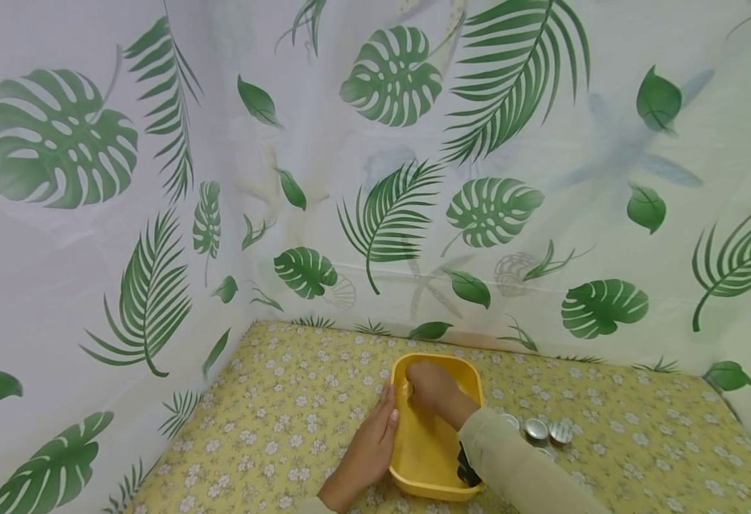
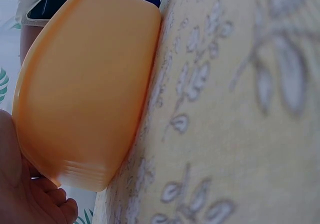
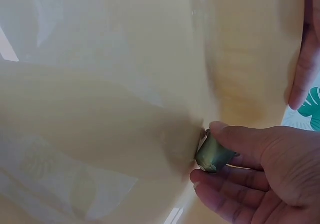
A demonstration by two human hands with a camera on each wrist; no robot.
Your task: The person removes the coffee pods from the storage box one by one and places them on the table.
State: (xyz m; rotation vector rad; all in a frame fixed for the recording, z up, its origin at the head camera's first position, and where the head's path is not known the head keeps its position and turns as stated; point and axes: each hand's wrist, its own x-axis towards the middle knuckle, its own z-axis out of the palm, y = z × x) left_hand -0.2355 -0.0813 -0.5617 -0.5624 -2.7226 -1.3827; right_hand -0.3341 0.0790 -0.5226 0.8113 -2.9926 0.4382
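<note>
A yellow plastic tub [image 1: 427, 457] with rounded corners stands on the flowered cloth. My left hand [image 1: 368, 444] holds its left rim, fingers along the outer wall and thumb at the edge. In the left wrist view the fingers of the left hand [image 2: 42, 199] show below the rim of the tub [image 2: 90, 88]. Inside the tub, near its far left corner, is my right hand [image 1: 436, 391]. The right wrist view has the right hand [image 3: 250, 174] pinching a small greenish metallic cylinder [image 3: 216, 153] between thumb and fingers, close to the tub wall.
Several small round silver metal pieces [image 1: 536, 429] lie on the cloth [image 1: 298, 400] right of the tub, partly hidden by the right sleeve [image 1: 517, 457]. A leaf-printed curtain [image 1: 311, 214] hangs behind and at the left. A dark device sits at the right wrist [image 1: 467, 467].
</note>
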